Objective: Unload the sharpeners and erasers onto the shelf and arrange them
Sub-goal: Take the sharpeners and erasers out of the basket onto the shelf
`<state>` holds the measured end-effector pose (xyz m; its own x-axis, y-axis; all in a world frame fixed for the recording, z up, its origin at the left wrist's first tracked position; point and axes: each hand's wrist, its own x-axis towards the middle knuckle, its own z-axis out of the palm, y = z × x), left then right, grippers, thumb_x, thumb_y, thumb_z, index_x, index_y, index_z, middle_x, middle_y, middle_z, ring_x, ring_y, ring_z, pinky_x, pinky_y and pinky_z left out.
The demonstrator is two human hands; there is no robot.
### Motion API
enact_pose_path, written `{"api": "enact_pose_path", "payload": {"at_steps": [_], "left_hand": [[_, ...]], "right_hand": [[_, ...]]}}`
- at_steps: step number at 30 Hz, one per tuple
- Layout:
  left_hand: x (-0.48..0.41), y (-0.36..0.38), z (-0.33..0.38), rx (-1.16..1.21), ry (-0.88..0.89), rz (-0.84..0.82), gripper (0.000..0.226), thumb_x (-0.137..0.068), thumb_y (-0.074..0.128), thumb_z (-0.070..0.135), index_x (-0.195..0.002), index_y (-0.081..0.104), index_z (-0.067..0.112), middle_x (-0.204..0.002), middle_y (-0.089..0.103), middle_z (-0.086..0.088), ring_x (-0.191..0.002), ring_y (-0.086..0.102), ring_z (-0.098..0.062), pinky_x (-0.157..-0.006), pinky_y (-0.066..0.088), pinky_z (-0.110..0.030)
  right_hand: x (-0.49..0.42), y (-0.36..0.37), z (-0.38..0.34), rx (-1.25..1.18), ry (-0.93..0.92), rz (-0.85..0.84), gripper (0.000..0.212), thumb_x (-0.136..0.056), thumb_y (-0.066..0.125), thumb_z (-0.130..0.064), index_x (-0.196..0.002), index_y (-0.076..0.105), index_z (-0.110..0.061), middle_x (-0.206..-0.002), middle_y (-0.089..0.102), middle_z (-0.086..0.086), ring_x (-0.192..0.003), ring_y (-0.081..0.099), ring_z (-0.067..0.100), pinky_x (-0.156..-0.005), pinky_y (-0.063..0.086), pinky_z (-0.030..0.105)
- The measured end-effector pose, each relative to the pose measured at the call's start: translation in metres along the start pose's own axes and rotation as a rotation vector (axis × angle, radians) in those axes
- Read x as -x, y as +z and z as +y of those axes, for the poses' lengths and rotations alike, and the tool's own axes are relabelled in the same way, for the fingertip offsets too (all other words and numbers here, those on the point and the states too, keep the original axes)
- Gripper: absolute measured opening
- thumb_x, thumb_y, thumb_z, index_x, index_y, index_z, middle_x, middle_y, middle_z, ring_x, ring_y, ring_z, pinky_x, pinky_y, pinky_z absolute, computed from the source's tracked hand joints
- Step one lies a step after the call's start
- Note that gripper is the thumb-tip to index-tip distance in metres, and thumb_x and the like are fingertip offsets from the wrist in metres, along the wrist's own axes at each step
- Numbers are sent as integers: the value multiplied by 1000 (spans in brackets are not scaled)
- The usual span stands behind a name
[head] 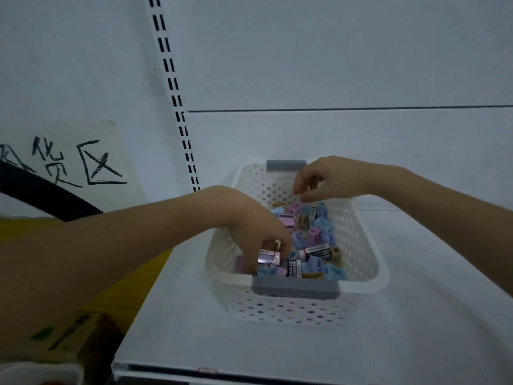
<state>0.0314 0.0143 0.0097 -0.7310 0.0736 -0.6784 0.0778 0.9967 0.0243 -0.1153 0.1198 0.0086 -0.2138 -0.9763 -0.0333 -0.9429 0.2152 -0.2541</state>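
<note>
Gripping eraser (268, 257), left hand (256, 232), sign (63, 162) reading 货区

**A:** We're looking down on a white shelf (194, 329), flat and pale, left edge slanting away, front lip running along the bottom

**B:** And one thing stands on it, a white basket (363, 245), upright, walls full of holes

**A:** Whereabouts?

**B:** Towards the back, near the left edge, with bare shelf in front and to the right. Grey near handle (295, 289) faces us, grey far handle (286, 165) sits on the back rim
</note>
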Motion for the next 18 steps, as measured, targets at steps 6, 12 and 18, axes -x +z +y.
{"api": "enact_pose_path", "payload": {"at_steps": [6,12,18], "left_hand": [[-11,-2,-1,0,10,82,27,-80,69,21,-104,57,26,-103,59,-3,-86,52,-16,-81,45,-31],[-17,-1,-1,-6,-33,57,49,-77,72,28,-122,54,23,-100,56,3,-91,54,-18,-87,47,-31],[-23,-2,-4,-38,-77,105,40,-82,67,29,-119,54,18,-76,42,15,-84,45,-13,-75,36,-24]], "right_hand": [[20,-9,-45,160,3,-431,27,-80,65,-40,-102,67,-23,-95,66,-14,-86,60,2,-78,46,18],[27,13,-71,217,2,-584,41,-80,62,-48,-111,61,-22,-102,58,-9,-84,53,4,-74,44,17],[28,26,-77,241,-15,-549,45,-84,61,-40,-124,51,-24,-126,52,-3,-105,51,14,-93,45,31]]}}
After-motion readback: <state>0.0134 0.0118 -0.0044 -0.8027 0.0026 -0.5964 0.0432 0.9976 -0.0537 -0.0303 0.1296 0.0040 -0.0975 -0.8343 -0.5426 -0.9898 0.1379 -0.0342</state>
